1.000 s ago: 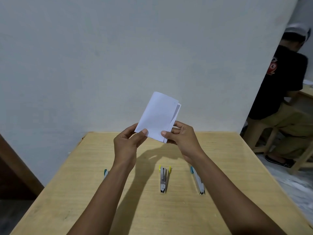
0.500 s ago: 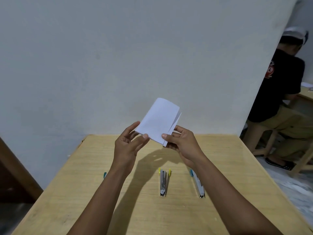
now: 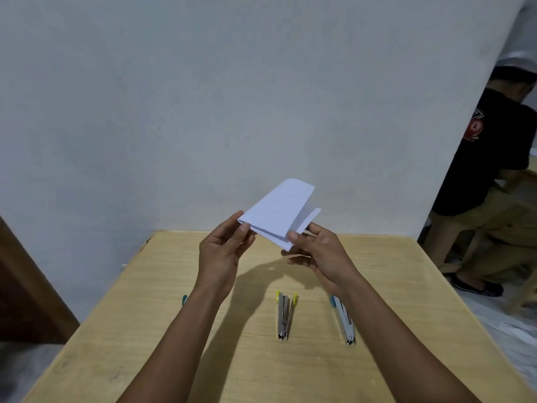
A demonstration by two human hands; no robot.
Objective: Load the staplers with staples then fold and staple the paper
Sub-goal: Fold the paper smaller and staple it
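Observation:
A folded white paper (image 3: 280, 212) is held in the air above the wooden table (image 3: 377, 263), tilted nearly flat. My left hand (image 3: 223, 251) pinches its near left corner and my right hand (image 3: 316, 254) pinches its near right corner. Below on the table lie three small metal staplers: one with yellow tabs (image 3: 284, 315) in the middle, one with a blue tab (image 3: 343, 321) to its right, and a teal-tipped one (image 3: 184, 300) mostly hidden behind my left forearm.
A pale wall stands right behind the table's far edge. To the right, a person in a black shirt (image 3: 488, 158) sits at another table, on a wooden stool. A dark wooden panel (image 3: 26, 286) is at the left.
The paper has tipped from nearly upright to nearly flat and dropped lower, both hands still on it. The staplers have not moved.

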